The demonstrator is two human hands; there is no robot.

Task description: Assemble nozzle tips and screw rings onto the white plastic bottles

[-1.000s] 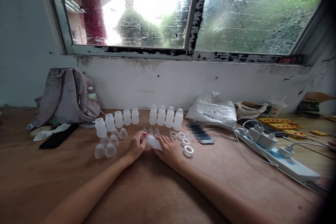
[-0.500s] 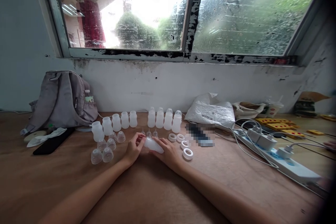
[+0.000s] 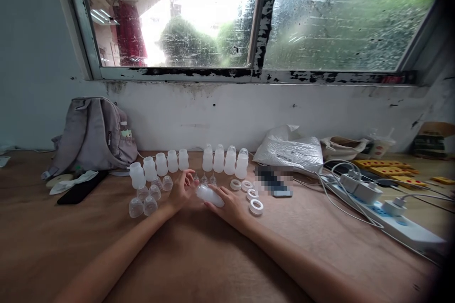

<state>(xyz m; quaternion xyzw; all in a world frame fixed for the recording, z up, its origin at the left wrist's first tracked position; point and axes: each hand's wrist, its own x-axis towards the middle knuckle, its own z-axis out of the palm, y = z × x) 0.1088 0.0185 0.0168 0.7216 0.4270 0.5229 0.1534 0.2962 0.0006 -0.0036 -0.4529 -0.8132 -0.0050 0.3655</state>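
Note:
My right hand (image 3: 229, 204) grips a small translucent white bottle (image 3: 210, 195) lying on its side just above the brown table (image 3: 199, 255). My left hand (image 3: 181, 191) is at the bottle's open left end, fingers spread and touching its mouth. Behind my hands stand two rows of matching bottles (image 3: 159, 165) (image 3: 224, 160), and small clear nipples (image 3: 204, 179) sit between them. Clear domed caps (image 3: 145, 199) lie to the left. White screw rings (image 3: 250, 194) lie to the right.
A grey backpack (image 3: 93, 137) leans on the wall at the left, with a black flat object (image 3: 81, 190) before it. A white plastic bag (image 3: 289, 151), a phone (image 3: 273, 182), a power strip with plugs (image 3: 384, 210) and yellow pieces (image 3: 387, 170) fill the right.
My left hand's fingers have opened and shifted off the bottle's end, while my right hand keeps hold of the bottle. The view shifted slightly.

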